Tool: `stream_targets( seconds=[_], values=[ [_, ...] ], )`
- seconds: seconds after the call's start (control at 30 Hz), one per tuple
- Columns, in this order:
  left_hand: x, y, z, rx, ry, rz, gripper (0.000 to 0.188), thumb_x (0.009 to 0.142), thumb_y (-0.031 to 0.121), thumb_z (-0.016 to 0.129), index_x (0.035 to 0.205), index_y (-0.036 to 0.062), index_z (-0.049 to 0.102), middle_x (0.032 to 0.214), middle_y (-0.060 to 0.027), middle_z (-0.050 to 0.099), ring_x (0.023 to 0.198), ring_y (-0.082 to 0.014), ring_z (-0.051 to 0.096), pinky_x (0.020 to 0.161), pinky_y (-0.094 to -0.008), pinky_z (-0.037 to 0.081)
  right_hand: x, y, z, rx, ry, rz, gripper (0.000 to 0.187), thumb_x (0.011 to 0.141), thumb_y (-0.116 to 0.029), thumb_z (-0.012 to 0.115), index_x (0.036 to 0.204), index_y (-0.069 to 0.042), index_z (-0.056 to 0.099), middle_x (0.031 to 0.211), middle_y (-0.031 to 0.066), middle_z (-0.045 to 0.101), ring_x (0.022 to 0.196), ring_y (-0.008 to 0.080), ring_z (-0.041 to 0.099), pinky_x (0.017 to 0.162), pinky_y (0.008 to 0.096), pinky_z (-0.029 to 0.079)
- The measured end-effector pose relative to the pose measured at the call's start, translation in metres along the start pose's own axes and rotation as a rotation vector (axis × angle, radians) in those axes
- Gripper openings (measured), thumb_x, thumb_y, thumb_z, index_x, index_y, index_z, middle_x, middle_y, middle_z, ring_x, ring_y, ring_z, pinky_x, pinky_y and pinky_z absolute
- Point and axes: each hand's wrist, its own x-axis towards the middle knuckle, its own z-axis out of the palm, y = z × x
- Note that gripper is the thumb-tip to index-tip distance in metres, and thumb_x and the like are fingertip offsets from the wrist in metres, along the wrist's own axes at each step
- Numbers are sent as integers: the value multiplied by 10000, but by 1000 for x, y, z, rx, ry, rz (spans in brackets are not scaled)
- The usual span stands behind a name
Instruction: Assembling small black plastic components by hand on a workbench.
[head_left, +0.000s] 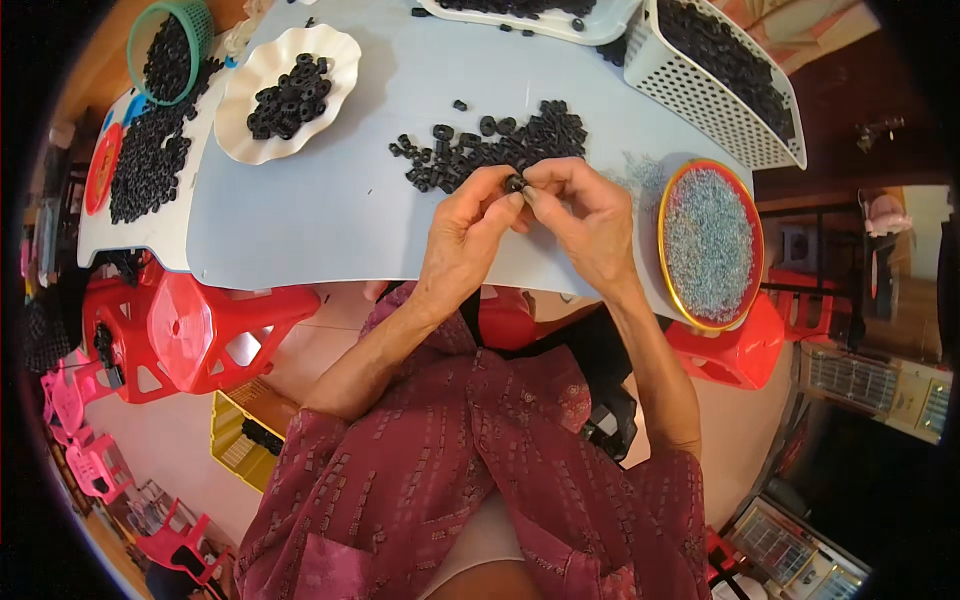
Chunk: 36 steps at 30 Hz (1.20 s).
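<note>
Over the light table, my left hand [470, 222] and my right hand [582, 215] meet fingertip to fingertip. Between them they pinch a small black ring-shaped part [515, 184]; its finer details are hidden by the fingers. Just beyond my hands lies a loose pile of black parts [545, 135], mostly short cylinders and rings. To the right of my right hand, a red tray with a gold rim [661, 250] holds a mass of tiny clear-bluish pieces [710, 240]. More such tiny pieces [640, 172] are scattered on the table beside it.
A scalloped cream dish [235, 108] with black parts stands at the left. Farther left are a green basket [205, 30] and a spread of black parts [150, 165]. A perforated white basket [700, 105] fills the far right. Red stools [205, 330] stand below the table.
</note>
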Motion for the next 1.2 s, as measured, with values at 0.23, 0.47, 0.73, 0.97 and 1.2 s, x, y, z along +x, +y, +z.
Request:
stream_targets(
  seconds=[0.23, 0.47, 0.73, 0.97, 1.2],
  values=[
    [-6, -4, 11, 160, -25, 72, 226, 899, 61, 562, 1108, -25, 572, 835, -33, 620, 772, -83, 570, 700, -228, 462, -31, 26, -9, -75, 159, -173, 78, 830, -4, 644, 906, -1, 628, 798, 23, 635, 727, 80, 567, 700, 241, 474],
    [-10, 4, 17, 376, -36, 99, 217, 872, 35, 574, 1080, -27, 588, 857, -55, 622, 786, -96, 568, 712, -236, 470, -34, 30, -5, 134, 219, -123, 75, 832, -32, 670, 877, 4, 621, 752, -2, 609, 690, 59, 536, 642, 223, 450],
    [-9, -5, 10, 50, -30, -34, 166, 896, 40, 571, 1057, 2, 592, 889, -17, 607, 837, -98, 587, 732, -237, 464, -24, 17, -30, -284, 237, -236, 76, 843, -22, 655, 907, 9, 627, 787, 22, 631, 704, 68, 559, 644, 239, 461],
    [-11, -5, 12, 147, -46, -7, 153, 904, 51, 556, 1045, -7, 574, 873, -37, 609, 848, -100, 613, 705, -236, 468, 14, 13, -85, -1076, -21, -367, 114, 755, -41, 649, 866, -57, 668, 852, 73, 606, 858, 266, 567, 757, 391, 459],
    [-10, -8, 12, 159, -47, 39, 171, 889, 41, 542, 1049, -12, 570, 834, -53, 632, 784, -82, 591, 668, -229, 461, 25, 10, -80, -1195, -6, -349, 111, 739, -72, 667, 849, -60, 670, 838, 64, 619, 806, 258, 577, 735, 378, 473]
  ],
)
